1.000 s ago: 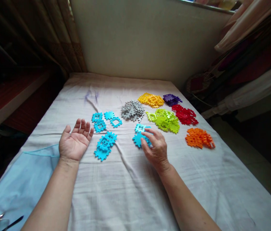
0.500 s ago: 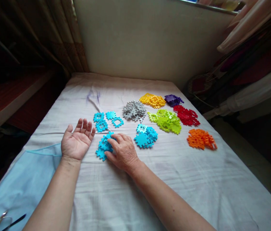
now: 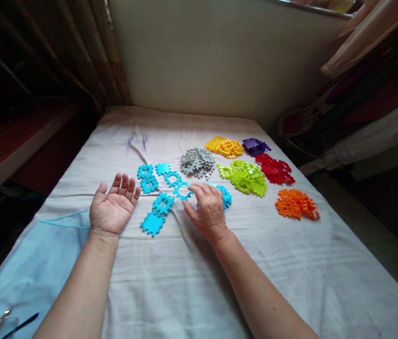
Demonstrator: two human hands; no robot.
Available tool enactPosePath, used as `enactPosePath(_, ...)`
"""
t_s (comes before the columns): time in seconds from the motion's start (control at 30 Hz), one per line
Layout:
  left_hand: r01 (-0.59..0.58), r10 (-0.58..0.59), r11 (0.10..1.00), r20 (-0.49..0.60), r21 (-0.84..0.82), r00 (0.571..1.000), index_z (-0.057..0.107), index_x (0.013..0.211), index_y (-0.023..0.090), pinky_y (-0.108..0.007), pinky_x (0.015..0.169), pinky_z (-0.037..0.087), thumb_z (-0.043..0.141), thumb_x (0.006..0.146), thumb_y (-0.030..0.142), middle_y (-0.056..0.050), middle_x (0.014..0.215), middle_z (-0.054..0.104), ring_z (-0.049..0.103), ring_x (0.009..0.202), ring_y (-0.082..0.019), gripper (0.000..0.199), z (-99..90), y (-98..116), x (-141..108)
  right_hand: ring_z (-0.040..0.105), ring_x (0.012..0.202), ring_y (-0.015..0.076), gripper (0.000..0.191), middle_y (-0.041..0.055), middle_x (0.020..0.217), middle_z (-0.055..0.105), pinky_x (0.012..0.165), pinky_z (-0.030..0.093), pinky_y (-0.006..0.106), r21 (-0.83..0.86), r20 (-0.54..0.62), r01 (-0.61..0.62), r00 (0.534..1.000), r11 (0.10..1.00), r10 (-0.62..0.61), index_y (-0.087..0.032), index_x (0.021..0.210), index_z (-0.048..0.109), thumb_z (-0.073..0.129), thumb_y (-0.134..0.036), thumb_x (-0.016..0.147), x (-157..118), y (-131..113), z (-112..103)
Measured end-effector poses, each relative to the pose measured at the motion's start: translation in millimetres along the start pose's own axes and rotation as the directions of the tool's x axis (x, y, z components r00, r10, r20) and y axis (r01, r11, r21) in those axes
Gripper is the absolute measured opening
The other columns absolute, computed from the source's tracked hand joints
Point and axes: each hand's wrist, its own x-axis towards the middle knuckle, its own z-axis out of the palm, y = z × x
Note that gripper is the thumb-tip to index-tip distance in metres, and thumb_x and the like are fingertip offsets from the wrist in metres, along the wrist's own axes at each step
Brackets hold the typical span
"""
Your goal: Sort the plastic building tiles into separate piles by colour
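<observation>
My right hand (image 3: 206,209) grips the edge of a blue open-frame building tile (image 3: 181,190) between thumb and fingers. That tile lies beside another blue frame tile (image 3: 172,178) and a solid blue tile (image 3: 163,168). To their left are two blue window tiles (image 3: 148,184). Nearer me a blue window tile (image 3: 163,203) overlaps or touches a solid blue tile (image 3: 153,223). Behind my right hand a blue pile (image 3: 226,197) is partly hidden. My left hand (image 3: 113,207) rests palm up on the sheet, fingers stretched, holding nothing.
Piles of grey (image 3: 197,162), yellow (image 3: 224,147), purple (image 3: 256,146), red (image 3: 275,169), lime green (image 3: 244,177) and orange tiles (image 3: 297,204) lie on the bedsheet (image 3: 185,292). A light blue cloth (image 3: 51,249) and eyeglasses (image 3: 20,326) are at the left.
My right hand has moved right and slightly away from me, carrying a blue frame tile from the near blue group to beside the other frame tile. My left hand stays still.
</observation>
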Motion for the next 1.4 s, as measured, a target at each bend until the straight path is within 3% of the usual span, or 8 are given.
enactPosePath(0.17,0.007,-0.007,1.000,-0.010,-0.006,1.000,0.063,0.109,0.021,-0.041,0.082,0.060,0.043,0.095,0.038,-0.006,0.094,0.076,0.073,0.092,-0.022,0.030,1.6,0,-1,0.056,0.113,0.0287,0.021,0.0097,0.117,0.070,0.102,0.031,0.045,-0.080,-0.035,-0.099,0.995,0.992,0.096,-0.021,0.105,0.067,0.065,-0.029,0.086,1,22,-6)
enactPosePath(0.4,0.001,-0.001,1.000,0.005,-0.005,1.000,0.063,0.109,0.020,-0.041,0.082,0.060,0.044,0.095,0.039,-0.005,0.095,0.077,0.073,0.092,-0.021,0.030,-0.3,0,-1,0.055,0.115,0.0278,0.019,0.0088,0.117,0.071,0.105,0.027,0.045,-0.118,-0.016,-0.115,0.993,0.986,0.114,-0.022,0.104,0.068,0.065,-0.029,0.087,-2,23,-3)
enactPosePath(0.6,0.002,-0.002,1.000,0.002,-0.014,1.000,0.062,0.111,0.020,-0.042,0.081,0.060,0.042,0.096,0.039,-0.005,0.095,0.077,0.073,0.093,-0.022,0.032,-0.4,1,0,0.054,0.117,0.0283,0.022,0.0097,0.121,0.069,0.107,0.026,0.046,-0.122,-0.059,-0.103,0.994,0.987,0.096,-0.022,0.107,0.069,0.064,-0.029,0.087,-3,25,-2)
enactPosePath(0.73,0.002,-0.002,1.000,0.001,-0.012,1.000,0.063,0.109,0.019,-0.042,0.081,0.060,0.041,0.096,0.039,-0.005,0.094,0.077,0.073,0.092,-0.021,0.032,0.0,0,-1,0.054,0.117,0.0269,0.018,0.0079,0.118,0.071,0.106,0.029,0.044,-0.079,-0.083,-0.028,0.996,0.996,0.022,-0.023,0.104,0.070,0.061,-0.028,0.089,-4,16,-3)
enactPosePath(0.97,0.005,-0.005,1.000,0.005,-0.002,1.000,0.063,0.107,0.019,-0.040,0.083,0.059,0.042,0.097,0.039,-0.005,0.095,0.077,0.073,0.093,-0.021,0.031,0.2,0,-2,0.054,0.118,0.0252,0.022,0.0062,0.122,0.070,0.104,0.034,0.040,0.031,0.074,0.147,0.986,0.989,-0.149,-0.023,0.109,0.070,0.058,-0.032,0.093,-6,-22,7)
enactPosePath(1.2,-0.003,0.003,1.000,-0.002,0.008,1.000,0.064,0.106,0.019,-0.040,0.082,0.060,0.038,0.098,0.039,-0.005,0.095,0.077,0.073,0.092,-0.020,0.034,-0.6,0,-1,0.049,0.124,0.0291,0.033,0.0093,0.132,0.064,0.103,0.037,0.045,0.009,0.253,0.116,0.961,0.993,-0.115,-0.023,0.119,0.066,0.064,-0.039,0.089,-4,-38,17)
enactPosePath(1.4,0.009,-0.009,1.000,0.013,0.003,1.000,0.064,0.107,0.020,-0.039,0.083,0.059,0.041,0.097,0.040,-0.005,0.097,0.077,0.073,0.093,-0.020,0.031,-0.6,-1,0,0.053,0.117,0.0273,0.027,0.0086,0.124,0.068,0.099,0.040,0.043,0.009,0.270,0.126,0.955,0.992,-0.123,-0.022,0.113,0.068,0.064,-0.036,0.091,-4,-38,20)
